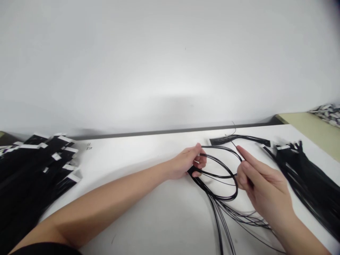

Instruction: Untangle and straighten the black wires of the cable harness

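Thin black cables (223,197) are looped between my two hands, their loose ends trailing down toward the bottom edge of the view. The fingers of my left hand (190,162) are closed on the left side of the loops. My right hand (261,180) is closed on the right side of the loops, its index finger stretched up along a thin dark strand. Behind the hands lies a short black cable bundle (244,139) with a white end piece. What the curled fingers of my right hand cover is hidden.
A pile of black cables with white connectors (29,177) lies at the left. More black cables (308,180) lie at the right. The white table (127,152) meets a pale wall (170,63). Small pieces (329,114) lie on a yellowish surface (310,129) at the far right.
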The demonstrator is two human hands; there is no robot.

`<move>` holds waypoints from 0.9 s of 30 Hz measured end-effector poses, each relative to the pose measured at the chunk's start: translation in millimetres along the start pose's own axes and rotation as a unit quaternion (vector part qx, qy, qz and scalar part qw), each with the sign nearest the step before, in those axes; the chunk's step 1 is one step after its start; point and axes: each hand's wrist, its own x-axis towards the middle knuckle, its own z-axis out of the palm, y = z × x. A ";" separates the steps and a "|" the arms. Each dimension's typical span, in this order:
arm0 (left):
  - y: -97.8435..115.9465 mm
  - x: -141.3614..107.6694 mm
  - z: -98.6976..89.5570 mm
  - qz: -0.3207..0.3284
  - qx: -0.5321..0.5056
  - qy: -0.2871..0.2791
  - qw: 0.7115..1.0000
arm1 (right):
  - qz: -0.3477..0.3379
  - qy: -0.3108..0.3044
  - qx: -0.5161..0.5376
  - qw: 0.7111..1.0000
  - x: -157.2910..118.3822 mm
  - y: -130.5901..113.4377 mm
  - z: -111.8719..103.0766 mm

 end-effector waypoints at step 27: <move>-0.6 -1.3 -0.5 -0.007 -0.066 -0.094 0.993 | -0.154 0.000 -0.302 0.941 0.0 10.3 5.2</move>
